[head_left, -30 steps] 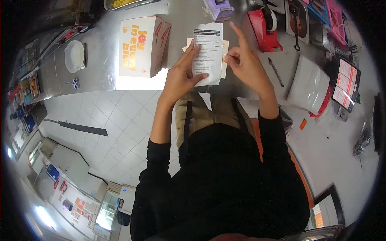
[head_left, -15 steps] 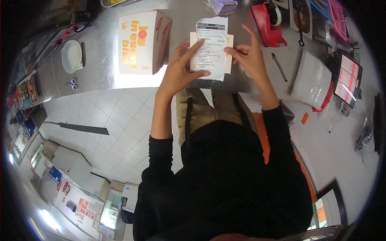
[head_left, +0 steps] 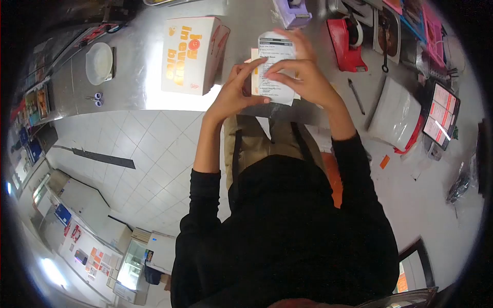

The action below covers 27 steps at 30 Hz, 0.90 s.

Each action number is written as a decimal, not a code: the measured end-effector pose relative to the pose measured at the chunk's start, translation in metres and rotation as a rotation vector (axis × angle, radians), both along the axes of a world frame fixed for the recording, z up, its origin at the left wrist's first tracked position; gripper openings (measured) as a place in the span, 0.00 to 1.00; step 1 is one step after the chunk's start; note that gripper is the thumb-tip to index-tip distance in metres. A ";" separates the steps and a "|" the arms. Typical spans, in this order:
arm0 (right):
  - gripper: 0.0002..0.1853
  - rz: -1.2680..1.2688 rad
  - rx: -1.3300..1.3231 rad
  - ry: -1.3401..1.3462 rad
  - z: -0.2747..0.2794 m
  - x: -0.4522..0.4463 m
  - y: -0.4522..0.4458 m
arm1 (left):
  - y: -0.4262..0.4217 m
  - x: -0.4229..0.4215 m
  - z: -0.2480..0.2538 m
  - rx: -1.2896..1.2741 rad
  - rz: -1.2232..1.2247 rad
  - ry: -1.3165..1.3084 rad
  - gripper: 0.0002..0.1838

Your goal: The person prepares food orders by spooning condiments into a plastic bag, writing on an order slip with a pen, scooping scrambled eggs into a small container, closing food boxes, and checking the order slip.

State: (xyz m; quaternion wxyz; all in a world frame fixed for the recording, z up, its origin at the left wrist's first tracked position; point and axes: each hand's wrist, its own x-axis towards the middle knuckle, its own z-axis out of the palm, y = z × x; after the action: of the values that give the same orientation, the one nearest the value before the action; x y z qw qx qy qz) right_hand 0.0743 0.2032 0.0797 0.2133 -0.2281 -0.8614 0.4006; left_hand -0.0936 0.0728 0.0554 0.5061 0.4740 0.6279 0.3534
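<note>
A printed paper slip (head_left: 280, 95) lies on a small light card or box (head_left: 254, 54) near the counter's front edge. My left hand (head_left: 237, 92) rests at the slip's left side, thumb and index finger spread apart on it. Over the slip's right part is my right hand (head_left: 303, 77), thumb and index finger close together above the print; its other fingers are raised and blurred. Whether anything is between those fingertips is too small to tell. To the left stands a white box with orange lettering (head_left: 179, 61).
A red tape dispenser (head_left: 346, 46) and a purple one (head_left: 292, 14) stand behind. On the right are a pen (head_left: 356, 96), a stack of plastic-wrapped white sheets (head_left: 394, 110) and a tablet (head_left: 441, 113). Scissors (head_left: 96, 99) and a white bowl (head_left: 99, 63) are at left.
My right hand has moved left from the slip's right edge to over its printed face. My left hand stays spread at the left side. The view has shifted slightly.
</note>
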 end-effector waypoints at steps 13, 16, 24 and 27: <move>0.38 0.121 0.016 -0.418 -0.006 -0.042 0.013 | -0.034 0.003 -0.041 0.337 0.224 -0.033 0.66; 0.46 0.117 -0.047 -0.424 -0.006 -0.048 0.018 | -0.104 -0.033 0.010 0.192 0.021 -0.021 0.63; 0.44 -0.207 0.243 -0.500 0.009 -0.058 -0.023 | -0.251 -0.173 0.024 -0.228 0.182 -0.246 0.58; 0.39 -0.451 0.300 -0.367 -0.009 -0.053 -0.050 | -0.258 -0.207 -0.002 -0.120 0.180 -0.183 0.57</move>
State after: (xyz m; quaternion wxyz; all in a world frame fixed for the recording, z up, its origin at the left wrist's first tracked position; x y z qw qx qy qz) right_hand 0.0212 0.1530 0.0708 0.1689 -0.4478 -0.8625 0.1642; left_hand -0.3001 -0.1847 0.0533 0.5550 0.3504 0.6390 0.4010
